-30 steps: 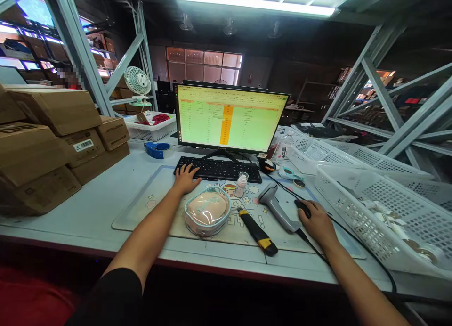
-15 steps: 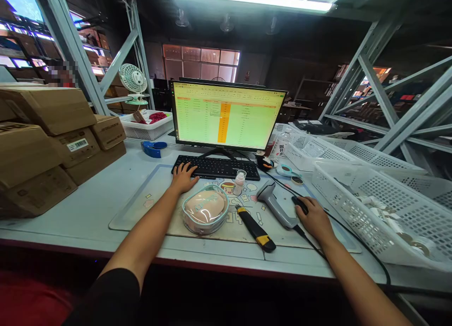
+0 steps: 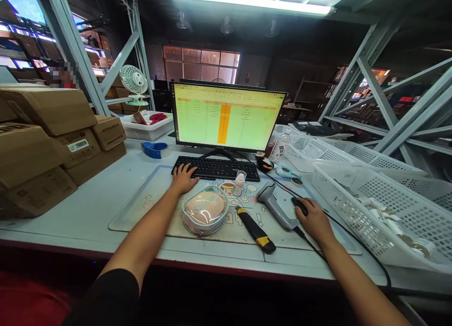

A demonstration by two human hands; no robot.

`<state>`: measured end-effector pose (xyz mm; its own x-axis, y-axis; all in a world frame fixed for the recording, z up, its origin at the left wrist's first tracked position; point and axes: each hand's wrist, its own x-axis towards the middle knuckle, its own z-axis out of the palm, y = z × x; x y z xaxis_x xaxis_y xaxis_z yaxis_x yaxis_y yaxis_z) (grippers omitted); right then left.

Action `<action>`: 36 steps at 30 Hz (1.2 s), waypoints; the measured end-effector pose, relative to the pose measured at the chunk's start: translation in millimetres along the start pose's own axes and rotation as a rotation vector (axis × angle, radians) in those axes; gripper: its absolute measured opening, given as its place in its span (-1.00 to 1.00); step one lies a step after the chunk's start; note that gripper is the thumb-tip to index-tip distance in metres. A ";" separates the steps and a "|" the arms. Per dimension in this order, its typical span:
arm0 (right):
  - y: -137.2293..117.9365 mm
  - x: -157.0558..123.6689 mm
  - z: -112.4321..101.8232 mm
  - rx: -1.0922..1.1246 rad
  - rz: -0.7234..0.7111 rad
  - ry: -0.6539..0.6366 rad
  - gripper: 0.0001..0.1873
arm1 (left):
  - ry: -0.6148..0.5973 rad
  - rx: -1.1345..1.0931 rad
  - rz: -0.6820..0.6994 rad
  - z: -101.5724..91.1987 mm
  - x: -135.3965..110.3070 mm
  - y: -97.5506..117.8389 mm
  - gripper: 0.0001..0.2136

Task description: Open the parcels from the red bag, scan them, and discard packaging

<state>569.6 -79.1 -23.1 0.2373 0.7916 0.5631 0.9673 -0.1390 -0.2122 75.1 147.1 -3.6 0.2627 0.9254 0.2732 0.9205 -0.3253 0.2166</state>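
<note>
My left hand (image 3: 183, 178) rests with spread fingers on the left end of a black keyboard (image 3: 226, 167). Under my right hand (image 3: 313, 217) is a black computer mouse (image 3: 298, 204), with the fingers curled over it. Behind the keyboard stands a monitor (image 3: 229, 116) showing a spreadsheet with an orange column. On the desk mat (image 3: 141, 213) between my arms lie a clear pouch with pale contents (image 3: 205, 209), a black and yellow utility knife (image 3: 255, 229) and a grey barcode scanner (image 3: 277, 206). A small clear bottle (image 3: 239, 183) stands near the keyboard.
Cardboard boxes (image 3: 45, 128) are stacked at the left. White plastic baskets (image 3: 374, 222) line the right side, the nearest holding rolls. A blue tape dispenser (image 3: 154, 150) and a small fan (image 3: 134, 83) are at the back left. A cable (image 3: 367, 250) runs past my right arm.
On the screen, the selected cell has gone from the middle columns to the far right. Both hands keep their places.
</note>
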 end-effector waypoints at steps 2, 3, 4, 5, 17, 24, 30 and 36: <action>-0.4 -0.1 0.1 -0.005 0.001 -0.002 -0.50 | -0.001 -0.003 0.002 -0.2 -0.2 0.1 -0.43; -0.7 -0.2 -0.1 -0.008 0.002 -0.002 -0.50 | -0.004 -0.006 0.001 -0.6 -0.4 0.3 -0.43; -1.1 -0.2 -0.3 -0.010 0.004 0.001 -0.49 | -0.006 -0.008 -0.001 -1.1 -0.7 0.6 -0.43; -1.5 -0.3 -0.6 -0.012 0.008 0.003 -0.47 | -0.008 -0.010 -0.001 -1.8 -1.0 1.0 -0.43; -2.3 -0.6 -2.5 -0.026 0.001 -0.018 -0.45 | -0.013 -0.001 -0.006 -2.6 -1.2 0.9 -0.43; -3.7 -0.8 -4.2 -0.008 -0.049 -0.010 -0.50 | 0.005 -0.020 0.005 2.0 0.9 -1.9 -0.43; -6.0 -1.0 -7.2 -0.002 -0.078 -0.056 -0.48 | -0.001 -0.041 -0.011 -0.4 0.6 0.0 -0.43; 1.5 3.0 -3.6 0.037 -0.113 -0.065 -0.45 | 0.006 -0.066 -0.007 -2.3 -0.5 1.1 -0.44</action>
<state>572.2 -79.1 -18.8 0.1193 0.8379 0.5326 0.9833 -0.0255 -0.1802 75.3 145.9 -1.3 0.2541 0.9267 0.2770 0.9013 -0.3308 0.2797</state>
